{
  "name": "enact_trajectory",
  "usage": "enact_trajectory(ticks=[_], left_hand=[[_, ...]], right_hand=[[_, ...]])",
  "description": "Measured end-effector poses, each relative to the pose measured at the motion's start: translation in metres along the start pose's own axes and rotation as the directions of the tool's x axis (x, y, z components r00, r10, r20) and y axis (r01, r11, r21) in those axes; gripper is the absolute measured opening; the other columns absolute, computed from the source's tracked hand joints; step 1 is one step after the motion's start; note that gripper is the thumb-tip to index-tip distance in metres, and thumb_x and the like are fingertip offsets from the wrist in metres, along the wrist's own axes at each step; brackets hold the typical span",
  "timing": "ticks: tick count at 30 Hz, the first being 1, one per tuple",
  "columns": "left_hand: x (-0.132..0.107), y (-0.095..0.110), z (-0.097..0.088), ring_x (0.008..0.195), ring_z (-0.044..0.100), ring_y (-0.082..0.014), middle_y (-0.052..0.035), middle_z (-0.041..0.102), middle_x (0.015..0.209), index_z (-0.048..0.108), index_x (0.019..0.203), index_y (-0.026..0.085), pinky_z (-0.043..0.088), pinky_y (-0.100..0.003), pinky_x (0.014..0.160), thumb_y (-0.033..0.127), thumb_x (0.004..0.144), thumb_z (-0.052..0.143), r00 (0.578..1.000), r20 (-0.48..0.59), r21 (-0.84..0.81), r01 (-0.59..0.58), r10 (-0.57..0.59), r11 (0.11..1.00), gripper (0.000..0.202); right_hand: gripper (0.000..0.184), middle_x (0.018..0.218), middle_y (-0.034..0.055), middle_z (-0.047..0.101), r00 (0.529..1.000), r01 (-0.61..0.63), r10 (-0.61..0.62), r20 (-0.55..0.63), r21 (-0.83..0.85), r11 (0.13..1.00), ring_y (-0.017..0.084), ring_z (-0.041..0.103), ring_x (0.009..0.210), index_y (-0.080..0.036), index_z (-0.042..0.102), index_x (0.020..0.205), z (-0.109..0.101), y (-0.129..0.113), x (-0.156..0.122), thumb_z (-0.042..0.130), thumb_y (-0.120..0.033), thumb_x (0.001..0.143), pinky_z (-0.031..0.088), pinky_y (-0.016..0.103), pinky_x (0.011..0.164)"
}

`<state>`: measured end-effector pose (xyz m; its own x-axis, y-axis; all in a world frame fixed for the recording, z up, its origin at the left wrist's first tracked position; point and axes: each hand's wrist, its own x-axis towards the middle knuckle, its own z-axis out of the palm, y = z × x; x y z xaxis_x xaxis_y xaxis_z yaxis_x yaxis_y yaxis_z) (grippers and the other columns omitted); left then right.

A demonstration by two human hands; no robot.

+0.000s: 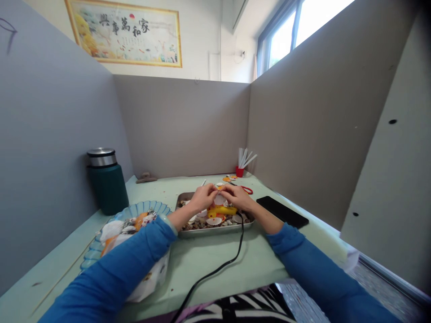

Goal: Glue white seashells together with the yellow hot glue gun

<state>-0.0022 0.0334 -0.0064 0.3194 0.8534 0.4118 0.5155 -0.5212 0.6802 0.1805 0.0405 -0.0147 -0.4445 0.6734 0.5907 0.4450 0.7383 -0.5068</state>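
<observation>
Your left hand [204, 196] and your right hand [237, 197] meet above the tray [215, 229], near its middle. The fingers on both hands are bent in, and their tips come close together at the top of a white shell [220, 199]. The tips are so small here that you cannot tell just what each hand is pinching. The white shell sits between your 2 hands, over the tray.

Just below it, a yellow tool [222, 210] lies across the things in the tray. Its black cord [235, 259] hangs over the front edge and bends along the green table [198, 269] toward you. Around the tool, the tray is full of little shells and small bits like stones. 1 pale shell [213, 221] lies close to the front edge.

By your left arm is a wavy blue plate [88, 259]. It has big white and orange shells on it, and your blue sleeve [134, 255] hides part of it. Behind the plate stands a dark green bottle [107, 190] with a silver top. A brown thing [146, 178] lies near the back wall [182, 130]; you cannot tell what it is.

To the right of the tray, a black phone [282, 211] lies flat. Past your right hand you can see a red handle [247, 190]. Farther back, a little red pot [239, 172] holds white sticks [244, 159], which lean different ways.
</observation>
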Motion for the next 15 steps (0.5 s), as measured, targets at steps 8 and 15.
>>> enact_trajectory(ticks=[8,15], left_hand=[[0.0009,-0.0013,-0.0002,0.046,0.059,-0.0144,0.0036,0.057,0.049,0.056,0.085,0.017,0.043,-0.022,0.049,0.035,0.083,0.052,1.0,0.026,-0.038,-0.007,0.008,0.999,0.018],[0.0022,-0.0026,-0.0016,0.046,0.059,-0.014,0.0033,0.057,0.049,0.056,0.081,0.017,0.043,-0.022,0.049,0.033,0.083,0.051,0.999,0.04,-0.045,-0.034,0.036,0.998,0.016]], right_hand=[[0.024,0.059,-0.0011,0.053,1.0,-0.019,0.018,0.011,0.025,1.0,0.012,0.046,0.056,-0.015,0.059,0.079,-0.0007,-0.0039,0.0002,0.05,-0.036,0.088,0.033,0.024,0.055],[0.025,0.058,-0.002,0.052,0.998,-0.037,0.033,0.052,0.072,0.997,0.012,0.048,0.054,-0.015,0.058,0.081,-0.002,-0.0048,-0.0005,0.048,-0.037,0.089,0.035,0.024,0.055]])
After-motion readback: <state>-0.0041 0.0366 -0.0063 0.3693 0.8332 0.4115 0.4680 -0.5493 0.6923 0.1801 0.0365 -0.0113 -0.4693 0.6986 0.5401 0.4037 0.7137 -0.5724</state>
